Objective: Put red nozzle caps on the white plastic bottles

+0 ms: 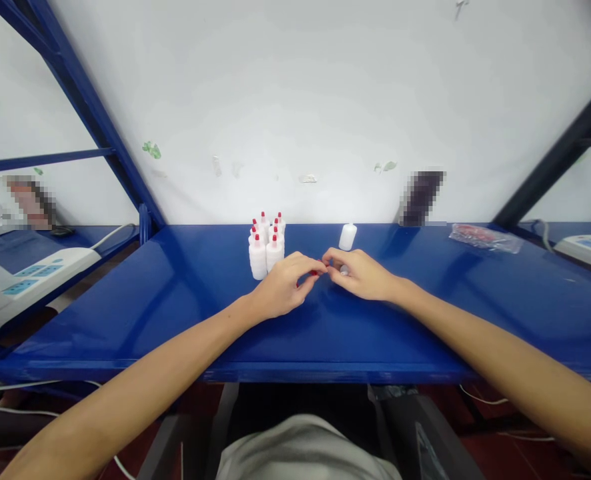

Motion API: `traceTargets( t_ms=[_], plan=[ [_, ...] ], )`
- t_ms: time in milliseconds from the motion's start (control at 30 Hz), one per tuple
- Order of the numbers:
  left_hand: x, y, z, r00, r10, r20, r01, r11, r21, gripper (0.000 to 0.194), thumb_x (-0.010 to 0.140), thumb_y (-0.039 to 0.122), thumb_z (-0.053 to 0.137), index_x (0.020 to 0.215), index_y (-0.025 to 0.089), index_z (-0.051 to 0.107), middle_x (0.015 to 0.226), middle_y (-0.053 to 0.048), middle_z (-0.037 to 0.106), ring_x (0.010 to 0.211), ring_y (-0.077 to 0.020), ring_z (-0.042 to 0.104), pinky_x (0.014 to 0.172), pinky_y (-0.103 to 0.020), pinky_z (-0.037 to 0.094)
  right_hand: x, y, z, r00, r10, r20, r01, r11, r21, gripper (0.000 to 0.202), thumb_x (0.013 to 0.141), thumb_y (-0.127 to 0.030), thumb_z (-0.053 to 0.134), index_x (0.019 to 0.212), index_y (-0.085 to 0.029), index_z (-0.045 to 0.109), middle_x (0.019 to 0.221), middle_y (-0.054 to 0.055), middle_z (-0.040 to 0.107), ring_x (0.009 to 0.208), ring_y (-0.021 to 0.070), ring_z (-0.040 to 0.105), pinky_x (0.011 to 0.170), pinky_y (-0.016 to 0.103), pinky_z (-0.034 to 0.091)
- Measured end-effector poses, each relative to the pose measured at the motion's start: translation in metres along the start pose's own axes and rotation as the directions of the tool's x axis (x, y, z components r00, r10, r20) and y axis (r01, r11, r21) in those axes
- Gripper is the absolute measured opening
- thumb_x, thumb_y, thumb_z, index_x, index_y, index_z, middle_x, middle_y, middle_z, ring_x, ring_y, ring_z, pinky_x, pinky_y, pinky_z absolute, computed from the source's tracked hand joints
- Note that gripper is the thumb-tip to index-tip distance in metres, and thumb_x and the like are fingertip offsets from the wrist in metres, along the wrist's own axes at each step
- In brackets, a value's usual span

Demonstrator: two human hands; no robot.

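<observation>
Over the middle of the table, my left hand (286,283) is closed in a pinch around a small red cap (314,273), mostly covered by the fingers. My right hand (358,273) is closed too, its fingertips meeting those of the left; a small whitish piece (344,269), perhaps a nozzle, shows between its fingers. Just beyond the right hand stands a white bottle (347,237) with no red tip. Close behind my left hand, several white squeeze bottles (258,257) with red tips stand upright in a tight group.
The blue table (175,313) meets a white wall at its back. A clear plastic bag (485,238) with red pieces lies at the back right. A dark blurred-out object (422,198) leans on the wall. Power strips (38,280) sit beyond the blue frame posts.
</observation>
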State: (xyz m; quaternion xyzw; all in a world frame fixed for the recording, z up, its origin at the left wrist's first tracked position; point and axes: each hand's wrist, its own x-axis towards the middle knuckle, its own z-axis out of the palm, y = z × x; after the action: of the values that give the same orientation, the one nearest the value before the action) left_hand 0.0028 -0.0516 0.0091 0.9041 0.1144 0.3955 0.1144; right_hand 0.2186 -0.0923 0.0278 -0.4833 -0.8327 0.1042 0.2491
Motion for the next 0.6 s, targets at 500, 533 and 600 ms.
traceTargets(
  t_ms=[500, 533, 600],
  plan=[
    [-0.001, -0.002, 0.001, 0.998, 0.064, 0.000, -0.064, 0.997, 0.044, 0.019, 0.099, 0.028, 0.055, 0.096, 0.016, 0.070, 0.085, -0.006, 0.073, 0.077, -0.0153, 0.064, 0.074, -0.029, 0.054, 0.001, -0.008, 0.009, 0.996, 0.049, 0.080, -0.023, 0.957, -0.291, 0.014, 0.087, -0.028, 0.054, 0.085, -0.021, 0.066, 0.081, 0.005, 0.072, 0.072, 0.0204, 0.064, 0.061, 0.027, 0.034],
    [-0.001, -0.002, 0.000, 0.998, 0.059, 0.006, -0.059, 0.997, 0.054, 0.020, 0.099, 0.029, 0.054, 0.096, 0.016, 0.070, 0.085, -0.006, 0.073, 0.077, -0.0154, 0.063, 0.074, -0.029, 0.054, 0.001, -0.008, 0.008, 0.995, 0.061, 0.084, -0.033, 0.952, -0.306, 0.015, 0.088, -0.028, 0.054, 0.087, -0.021, 0.067, 0.082, 0.005, 0.072, 0.072, 0.0208, 0.064, 0.061, 0.028, 0.034],
    [0.000, -0.003, 0.000, 0.998, 0.057, 0.014, -0.058, 0.996, 0.067, 0.022, 0.100, 0.030, 0.053, 0.096, 0.017, 0.069, 0.087, -0.006, 0.072, 0.078, -0.0155, 0.063, 0.075, -0.030, 0.053, 0.001, -0.008, 0.006, 0.995, 0.074, 0.074, -0.049, 0.953, -0.299, 0.017, 0.086, -0.029, 0.055, 0.095, -0.022, 0.068, 0.083, 0.004, 0.073, 0.072, 0.0208, 0.064, 0.062, 0.028, 0.035]
  ],
)
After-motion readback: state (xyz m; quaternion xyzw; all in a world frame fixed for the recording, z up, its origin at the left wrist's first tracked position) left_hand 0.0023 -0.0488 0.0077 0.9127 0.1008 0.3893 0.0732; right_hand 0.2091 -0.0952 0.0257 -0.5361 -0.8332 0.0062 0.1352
